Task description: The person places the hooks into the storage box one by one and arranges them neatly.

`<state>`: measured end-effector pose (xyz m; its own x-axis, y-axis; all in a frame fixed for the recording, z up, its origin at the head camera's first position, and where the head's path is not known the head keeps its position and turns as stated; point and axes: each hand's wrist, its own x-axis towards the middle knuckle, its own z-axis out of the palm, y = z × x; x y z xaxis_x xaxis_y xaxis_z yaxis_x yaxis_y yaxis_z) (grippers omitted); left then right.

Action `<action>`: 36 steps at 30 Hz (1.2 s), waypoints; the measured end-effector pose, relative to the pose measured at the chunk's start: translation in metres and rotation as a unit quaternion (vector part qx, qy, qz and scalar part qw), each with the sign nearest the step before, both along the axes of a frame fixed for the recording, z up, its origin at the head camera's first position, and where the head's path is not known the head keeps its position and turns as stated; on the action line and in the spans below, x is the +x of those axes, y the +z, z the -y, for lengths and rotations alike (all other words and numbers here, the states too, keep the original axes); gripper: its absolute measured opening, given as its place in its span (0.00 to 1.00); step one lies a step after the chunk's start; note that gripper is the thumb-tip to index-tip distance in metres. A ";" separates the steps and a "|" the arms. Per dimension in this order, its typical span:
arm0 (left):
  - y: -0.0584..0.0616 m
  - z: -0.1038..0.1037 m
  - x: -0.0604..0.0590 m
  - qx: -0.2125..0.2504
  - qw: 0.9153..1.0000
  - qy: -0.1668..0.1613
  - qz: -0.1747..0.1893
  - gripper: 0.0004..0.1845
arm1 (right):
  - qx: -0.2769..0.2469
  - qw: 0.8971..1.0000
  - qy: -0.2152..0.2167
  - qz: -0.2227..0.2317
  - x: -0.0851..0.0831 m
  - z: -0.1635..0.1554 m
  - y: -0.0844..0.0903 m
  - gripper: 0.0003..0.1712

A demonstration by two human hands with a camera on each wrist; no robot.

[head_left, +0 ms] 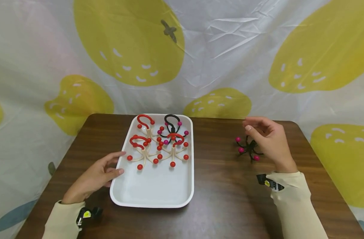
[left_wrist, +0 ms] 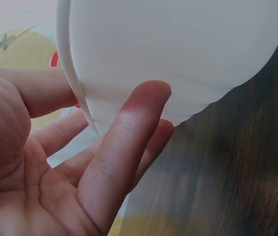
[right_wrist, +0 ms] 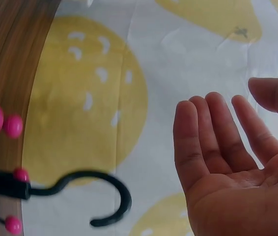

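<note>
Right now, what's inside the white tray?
The white rectangular plastic tray holds several hooks with ball-tipped arms: cream ones with red hooks and red balls, and one black hook with pink balls. They overlap, so an exact count stays hidden. The near half is bare.

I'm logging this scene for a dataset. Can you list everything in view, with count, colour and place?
Tray: one, white, middle of the table.
Red hangers: about three, cream arms with red balls, in the tray's far half.
Black hanger in tray: one, pink balls, far right part of the tray.
Black hanger on table: one, pink balls, right of the tray.
Table: one, dark wood.
Backdrop: one, white with yellow fruit.
Left hand: open, touching the tray's left rim.
Right hand: open, above the hanger on the table.
</note>
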<state>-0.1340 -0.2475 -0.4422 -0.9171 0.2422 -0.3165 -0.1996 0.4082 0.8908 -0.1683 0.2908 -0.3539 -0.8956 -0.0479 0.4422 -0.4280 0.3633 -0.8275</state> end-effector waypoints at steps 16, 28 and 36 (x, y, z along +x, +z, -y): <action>-0.001 0.000 0.000 0.009 1.000 0.000 0.002 0.38 | -0.057 0.995 -0.075 0.009 0.007 -0.054 -0.006 0.15; -0.002 0.001 -0.001 -0.002 1.000 -0.002 -0.002 0.39 | 0.025 0.990 -0.132 0.046 -0.005 -0.080 -0.036 0.19; -0.002 0.000 0.000 0.009 1.000 -0.004 -0.007 0.38 | 0.023 0.991 -0.109 0.077 -0.008 -0.072 -0.047 0.21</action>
<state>-0.1340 -0.2477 -0.4447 -0.9197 0.2544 -0.2990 -0.1838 0.3939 0.9006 -0.1766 0.3631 -0.4013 -0.9435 0.1365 0.3021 -0.2059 0.4727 -0.8568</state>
